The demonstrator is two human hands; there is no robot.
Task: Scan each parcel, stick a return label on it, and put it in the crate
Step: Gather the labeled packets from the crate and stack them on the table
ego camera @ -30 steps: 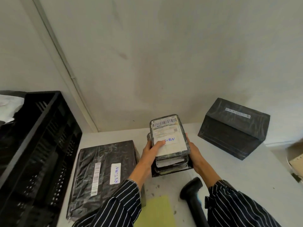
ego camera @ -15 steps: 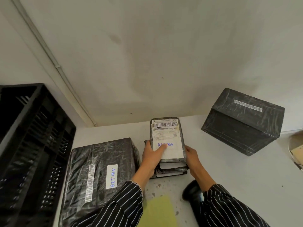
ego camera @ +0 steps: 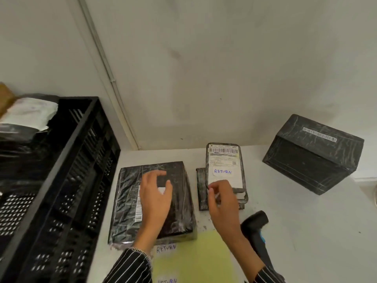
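Parcel stack (ego camera: 224, 160), top labelled RETURN, now down near desk (ego camera: 285, 221) back edge. Left hand (ego camera: 156, 193) moved off, fingers spread over flat parcel (ego camera: 179, 211); right hand (ego camera: 222, 199) fingers loosely curled at stack front, contact unclear. Next: crate (ego camera: 81, 156).

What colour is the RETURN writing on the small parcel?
Blue, on a white label; the head view shows it.

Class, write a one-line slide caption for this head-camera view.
Left hand over a flat black plastic-wrapped parcel, right hand at a small stack of black parcels labelled RETURN, black slatted plastic crate alongside.
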